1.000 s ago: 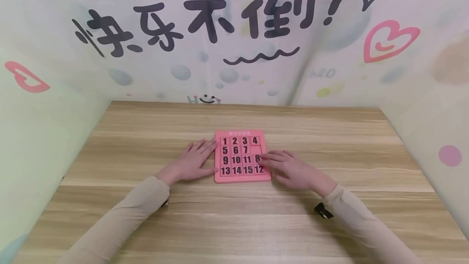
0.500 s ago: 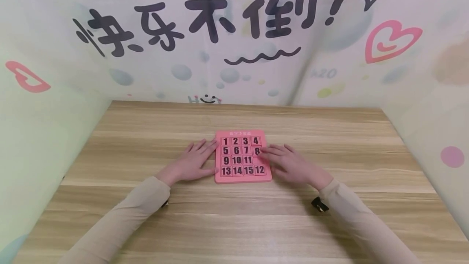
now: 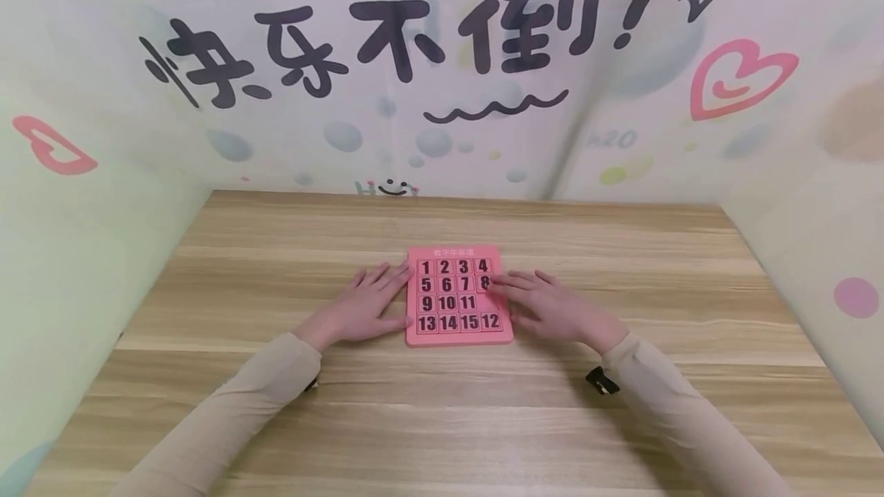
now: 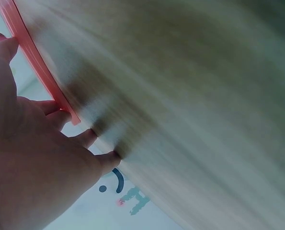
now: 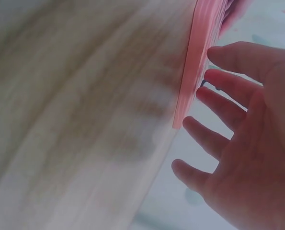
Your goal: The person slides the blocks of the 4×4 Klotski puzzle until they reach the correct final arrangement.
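A pink sliding number puzzle (image 3: 459, 337) lies flat on the table, its tiles numbered in black. The rows read 1 to 4, 5 to 8, then 9, 10, 11 and a gap, then 13, 14, 15, 12. My left hand (image 3: 359, 305) rests against the puzzle's left edge, fingers spread and thumb at the lower side; in the left wrist view its thumb and fingertips touch the pink side. My right hand (image 3: 552, 309) reaches over the right edge with straight fingers, fingertips on the 8 tile (image 3: 484, 282), partly covering it.
The wood-grain table (image 3: 442, 420) spreads around the puzzle on all sides. Behind it stands a white printed backdrop (image 3: 387, 136) with large black characters, and pale side walls flank the table. A black strap piece (image 3: 602, 381) shows under the right sleeve.
My right hand has moved away from me, sliding the 8 tile up beneath 4, so the gap is now above 12. My left hand stays at the left edge.
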`<state>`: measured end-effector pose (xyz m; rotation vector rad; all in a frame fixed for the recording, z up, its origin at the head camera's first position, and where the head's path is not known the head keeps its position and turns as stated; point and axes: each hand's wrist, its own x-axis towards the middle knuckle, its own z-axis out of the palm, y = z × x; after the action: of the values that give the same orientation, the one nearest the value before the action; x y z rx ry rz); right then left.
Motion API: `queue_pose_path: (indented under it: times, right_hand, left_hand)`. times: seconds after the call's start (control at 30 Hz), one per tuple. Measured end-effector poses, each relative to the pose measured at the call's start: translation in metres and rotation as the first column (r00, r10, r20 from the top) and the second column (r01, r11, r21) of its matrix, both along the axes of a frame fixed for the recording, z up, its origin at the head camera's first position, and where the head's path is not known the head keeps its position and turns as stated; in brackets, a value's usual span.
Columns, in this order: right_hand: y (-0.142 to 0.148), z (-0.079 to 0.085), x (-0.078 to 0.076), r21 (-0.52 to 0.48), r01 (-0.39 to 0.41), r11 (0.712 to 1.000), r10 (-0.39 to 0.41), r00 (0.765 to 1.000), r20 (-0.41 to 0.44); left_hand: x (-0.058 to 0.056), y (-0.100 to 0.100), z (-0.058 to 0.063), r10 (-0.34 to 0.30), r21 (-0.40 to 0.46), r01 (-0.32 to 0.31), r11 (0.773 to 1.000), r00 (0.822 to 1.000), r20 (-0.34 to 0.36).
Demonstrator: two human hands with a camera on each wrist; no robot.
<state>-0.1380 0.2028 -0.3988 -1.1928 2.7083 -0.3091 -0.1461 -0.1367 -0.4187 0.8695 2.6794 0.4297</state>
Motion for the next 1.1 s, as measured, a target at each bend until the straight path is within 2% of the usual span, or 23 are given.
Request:
queue_pose_path:
  times: [0.43,0.63,0.8,1.1]
  right_hand:
    - [0.005,0.010,0.008,0.008,-0.071,0.997,0.071,0.997,-0.014]
    - [0.008,0.017,0.016,0.071,-0.117,0.991,0.120,0.992,-0.041]
    - [0.012,0.013,0.025,0.120,-0.166,0.979,0.176,0.981,-0.077]
    - [0.016,0.007,0.036,0.085,-0.210,0.974,0.218,0.970,-0.104]
  left_hand:
    - [0.000,0.001,0.000,0.000,-0.001,0.000,1.000,1.000,0.010]
    - [0.001,0.001,0.000,0.002,0.005,-0.002,1.000,1.000,0.008]
    - [0.002,0.001,0.000,0.005,0.002,-0.005,1.000,1.000,0.013]
    - [0.000,0.001,-0.002,0.009,0.007,-0.009,1.000,1.000,0.008]
